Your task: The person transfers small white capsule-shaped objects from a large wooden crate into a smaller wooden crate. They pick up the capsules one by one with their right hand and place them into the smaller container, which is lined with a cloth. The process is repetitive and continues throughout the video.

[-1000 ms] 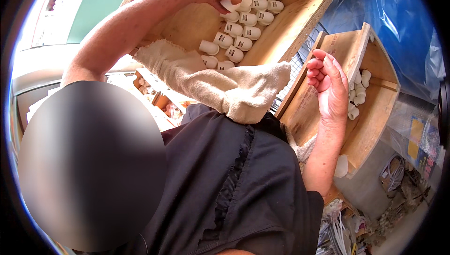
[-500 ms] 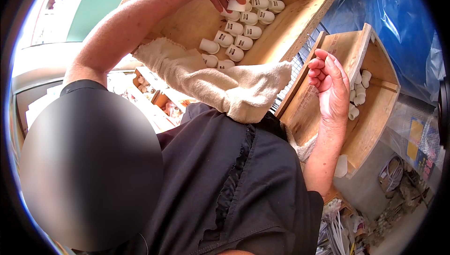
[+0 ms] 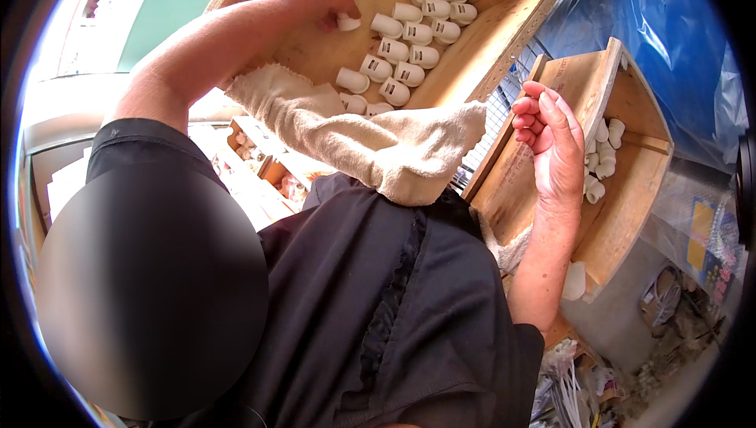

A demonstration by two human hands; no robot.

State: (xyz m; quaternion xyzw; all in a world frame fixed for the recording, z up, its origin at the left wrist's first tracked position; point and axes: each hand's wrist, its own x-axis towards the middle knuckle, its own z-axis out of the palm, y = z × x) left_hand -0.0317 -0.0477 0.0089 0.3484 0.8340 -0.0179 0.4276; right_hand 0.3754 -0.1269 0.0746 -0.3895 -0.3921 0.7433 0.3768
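At the upper left, my left hand (image 3: 335,4) reaches into a large wooden box (image 3: 520,22), its fingers closed on a white pipe fitting (image 3: 348,24). To the right of that hand, several white round-ended fittings (image 3: 416,33) with small dark labels stand close together in rows on the box floor. My right hand (image 3: 557,140) is held up over a smaller wooden box (image 3: 504,172), palm partly turned inward. Its fingers curl loosely apart with nothing visible in them. Beside it, several white curved fittings (image 3: 605,152) lie loose in the smaller box.
A beige towel (image 3: 409,164) drapes over the large box's near edge. Blue plastic sheeting (image 3: 669,42) hangs at the right. Small cartons (image 3: 264,168) stand at the left, behind my left arm. A coiled cable (image 3: 660,294) and clutter lie low at the right.
My left hand has moved left, away from the rows of fittings, with a white fitting at its fingers. A fitting it covered earlier now shows in the rows. My right hand barely moves.
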